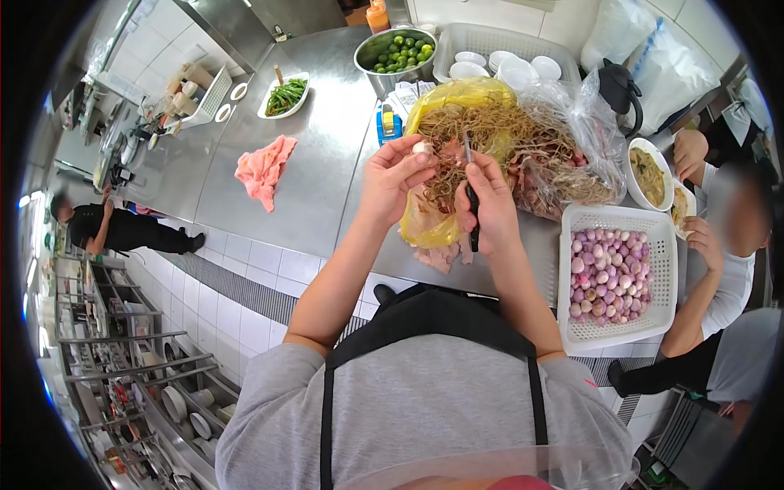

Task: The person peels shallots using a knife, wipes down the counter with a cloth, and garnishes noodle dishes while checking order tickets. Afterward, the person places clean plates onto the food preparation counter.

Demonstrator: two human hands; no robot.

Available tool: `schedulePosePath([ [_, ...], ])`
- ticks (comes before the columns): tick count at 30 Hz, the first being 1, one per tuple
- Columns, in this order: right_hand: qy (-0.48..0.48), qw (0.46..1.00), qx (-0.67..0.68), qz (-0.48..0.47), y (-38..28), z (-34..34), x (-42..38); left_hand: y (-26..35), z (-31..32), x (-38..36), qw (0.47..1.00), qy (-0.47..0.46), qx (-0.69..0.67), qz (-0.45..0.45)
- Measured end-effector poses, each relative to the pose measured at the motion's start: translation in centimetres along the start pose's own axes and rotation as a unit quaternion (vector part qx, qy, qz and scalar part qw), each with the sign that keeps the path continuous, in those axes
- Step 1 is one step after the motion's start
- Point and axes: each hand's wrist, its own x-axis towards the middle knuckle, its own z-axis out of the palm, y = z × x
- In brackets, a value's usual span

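Observation:
My left hand (398,175) pinches a small pale shallot (421,148) between thumb and fingertips. In my right hand (492,208) is a small knife (473,204), its black handle in my fingers and its blade pointing away from me. Both hands are over a yellow plastic bag (438,233) heaped with dry brown stalks and roots (482,114). Beside it, a clear plastic bag (600,131) holds more stalks with reddish bulbs among them. To the right, a white perforated basket (665,269) contains many peeled purple shallots (608,278).
A pink cloth (265,170), a dish of green chillies (285,96) and a steel pot (369,62) of green limes occupy the steel counter (327,163). A blue tape dispenser (389,126) sits near the bag. Another person (731,269) with bowls of food is at right; a second person (122,226) stands far left.

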Motion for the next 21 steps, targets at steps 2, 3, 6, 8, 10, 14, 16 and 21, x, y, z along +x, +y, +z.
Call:
schedulePosePath([
  [2,-0.020,0.997,-0.069,0.012,0.5,-0.2,0.0,0.1,-0.1,0.0,1.000,0.003,0.017,0.011],
  [3,-0.039,0.989,-0.138,0.023,0.5,-0.1,0.0,0.1,-0.1,0.0,0.999,0.006,0.034,0.022],
  [6,-0.045,0.991,-0.123,0.001,0.2,0.8,-0.9,0.0,-0.3,0.1,0.999,-0.010,0.044,0.030],
  [8,-0.051,0.993,-0.102,-0.017,0.3,1.1,-1.1,0.0,-0.3,0.1,0.999,-0.022,0.035,0.028],
  [10,-0.078,0.992,-0.103,-0.006,0.3,1.2,-1.0,0.0,-0.2,0.2,0.999,-0.036,0.026,0.026],
  [14,-0.069,0.989,-0.129,-0.033,0.6,1.1,-0.9,0.2,0.0,-0.1,0.998,-0.057,0.017,0.021],
  [16,-0.050,0.992,-0.111,-0.020,0.7,0.8,-0.9,0.2,0.1,-0.2,0.998,-0.066,0.007,0.007],
  [21,-0.001,0.991,-0.130,-0.042,0.3,-0.2,-0.3,0.7,-0.2,-0.4,0.997,-0.060,-0.043,-0.028],
])
